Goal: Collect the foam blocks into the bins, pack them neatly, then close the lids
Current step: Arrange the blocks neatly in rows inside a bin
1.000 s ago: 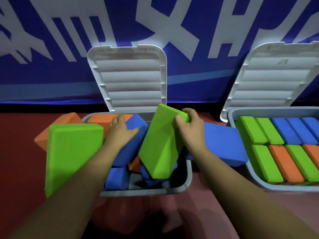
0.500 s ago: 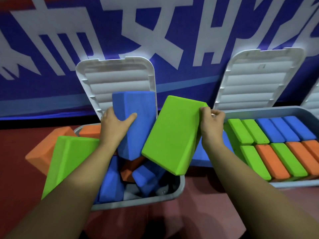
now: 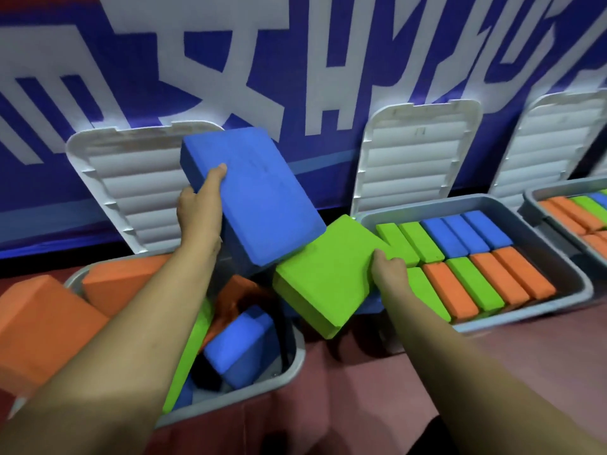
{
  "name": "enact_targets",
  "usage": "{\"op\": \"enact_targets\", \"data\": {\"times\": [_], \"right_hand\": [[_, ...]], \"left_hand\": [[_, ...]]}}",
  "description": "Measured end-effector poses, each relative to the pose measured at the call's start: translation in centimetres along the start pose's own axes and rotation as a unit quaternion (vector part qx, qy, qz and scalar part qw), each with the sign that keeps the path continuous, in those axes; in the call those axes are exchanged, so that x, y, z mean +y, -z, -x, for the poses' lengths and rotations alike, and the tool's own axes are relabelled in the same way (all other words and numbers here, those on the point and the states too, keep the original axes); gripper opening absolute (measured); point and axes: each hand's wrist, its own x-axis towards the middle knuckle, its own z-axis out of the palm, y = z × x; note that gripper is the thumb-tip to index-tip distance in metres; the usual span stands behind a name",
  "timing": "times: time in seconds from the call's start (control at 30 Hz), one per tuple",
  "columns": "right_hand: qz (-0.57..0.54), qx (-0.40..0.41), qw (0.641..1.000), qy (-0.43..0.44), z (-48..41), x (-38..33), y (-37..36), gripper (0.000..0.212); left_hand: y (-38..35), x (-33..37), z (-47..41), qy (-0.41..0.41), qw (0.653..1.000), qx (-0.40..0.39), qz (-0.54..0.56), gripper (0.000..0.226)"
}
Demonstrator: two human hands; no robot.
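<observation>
My left hand [image 3: 200,211] grips a large blue foam block [image 3: 259,198], tilted and raised above the left grey bin [image 3: 292,369]. My right hand [image 3: 387,269] holds a green foam block [image 3: 325,277] by its right edge, low between the left bin and the middle bin [image 3: 565,267]. The blue block overlaps the green block's upper left corner. Inside the left bin lie jumbled orange, green and blue blocks, among them a small blue one [image 3: 238,346]. The middle bin holds neat rows of green, blue and orange blocks.
White ribbed lids stand open behind the left bin [image 3: 131,178] and the middle bin [image 3: 417,156]. A third bin [image 3: 538,208] with packed blocks sits at the far right. An orange block [image 3: 39,326] lies left of the left bin. Behind is a blue banner wall; the floor is red.
My left hand has lifted the blue block higher and tilted it rightward. My right hand has carried the green block out of the left bin, down and to the right.
</observation>
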Motion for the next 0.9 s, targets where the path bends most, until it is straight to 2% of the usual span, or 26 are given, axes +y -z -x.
{"op": "enact_targets", "data": {"times": [0.1,0.2,0.3,0.33,0.4,0.47,0.57,0.63,0.7,0.77,0.9], "right_hand": [[0.005,-0.016,1.0,0.0,0.1,0.2,0.1,0.063],[-0.034,0.007,0.999,0.0,0.4,-0.6,0.7,0.062],[-0.173,0.06,0.983,0.022,0.6,-2.3,1.9,0.054],[-0.239,0.053,0.969,0.017,0.8,-2.9,2.4,0.053],[-0.337,0.0,0.941,0.004,1.3,-3.7,3.2,0.053],[-0.293,-0.042,0.954,0.05,1.9,-3.9,3.4,0.046],[-0.107,-0.029,0.977,0.182,2.7,-3.5,3.0,0.024],[-0.024,-0.018,0.977,0.212,3.1,-3.6,3.0,0.027],[0.019,0.007,0.974,0.227,3.4,-4.2,3.3,0.04],[0.039,0.036,0.966,0.253,3.9,-5.7,3.6,0.052],[0.066,0.011,0.933,0.354,6.4,-11.0,2.3,0.042]], "left_hand": [[-1.6,0.8,0.2,0.023,0.997,-0.039,0.056,0.04],[-3.9,0.5,1.3,0.03,0.995,-0.092,0.023,0.058],[-5.7,-1.6,3.1,0.038,0.993,-0.11,-0.032,0.094],[-6.1,-2.5,3.7,0.038,0.991,-0.122,-0.047,0.105],[-6.5,-3.9,4.7,0.045,0.983,-0.155,-0.093,0.107],[-6.9,-5.4,5.0,0.037,0.971,-0.183,-0.147,0.099],[-7.1,-6.4,4.7,0.004,0.943,-0.169,-0.287,0.097],[-6.9,-6.0,4.3,0.008,0.934,-0.184,-0.306,0.098],[-6.4,-5.3,3.7,0.025,0.945,-0.198,-0.26,0.094],[-5.2,-4.5,2.7,0.012,0.953,-0.178,-0.243,0.088],[-0.1,-3.1,0.0,-0.044,0.944,-0.134,-0.3,0.062]]}}
